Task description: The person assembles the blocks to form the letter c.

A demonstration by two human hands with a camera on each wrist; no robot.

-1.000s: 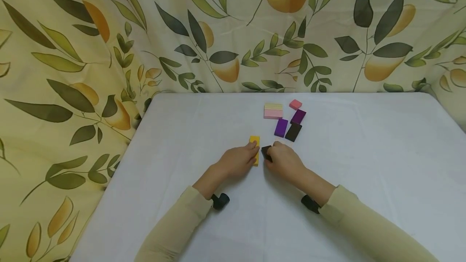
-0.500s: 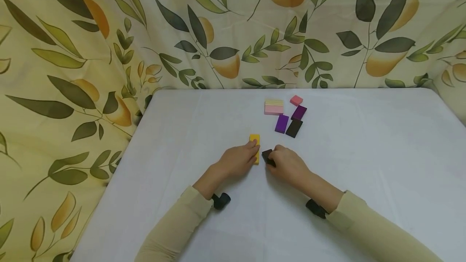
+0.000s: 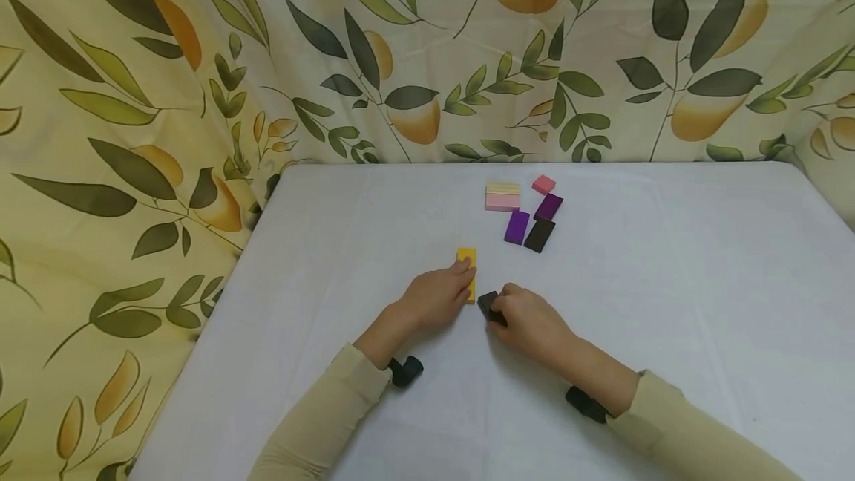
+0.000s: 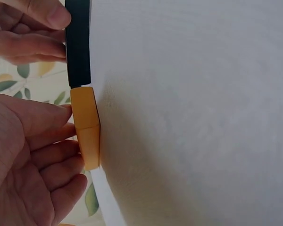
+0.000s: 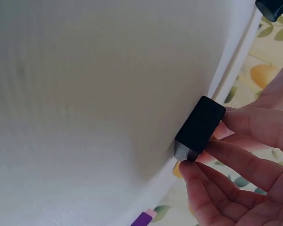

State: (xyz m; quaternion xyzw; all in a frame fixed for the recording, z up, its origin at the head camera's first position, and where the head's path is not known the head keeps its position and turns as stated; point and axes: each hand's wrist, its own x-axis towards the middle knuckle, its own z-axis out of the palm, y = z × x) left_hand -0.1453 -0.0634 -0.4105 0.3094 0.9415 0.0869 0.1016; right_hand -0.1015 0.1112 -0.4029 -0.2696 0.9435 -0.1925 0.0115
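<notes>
A yellow block (image 3: pixel 471 292) stands on the white table, its long side running away from me in the head view. My left hand (image 3: pixel 437 295) holds it, thumb and fingertips against it (image 4: pixel 85 108). Just to its right and a little nearer, my right hand (image 3: pixel 534 321) pinches a black block (image 3: pixel 489 306) between thumb and fingers. In the right wrist view this black block (image 5: pixel 200 125) looks tilted. The head view shows a narrow gap between the two blocks. Fingers partly cover both.
Further back lie a purple block (image 3: pixel 517 228), another black block (image 3: pixel 539 235), a dark purple block (image 3: pixel 548 206) and a coral block (image 3: pixel 544 184). Beside them are pink (image 3: pixel 502 203) and cream (image 3: pixel 502 188) blocks. Patterned cloth (image 3: pixel 401 58) hangs behind the table (image 3: pixel 334 214).
My right hand has drawn the black block towards me along the right of the yellow block. A pale block seen earlier by the right fingers no longer shows. The left hand stays put.
</notes>
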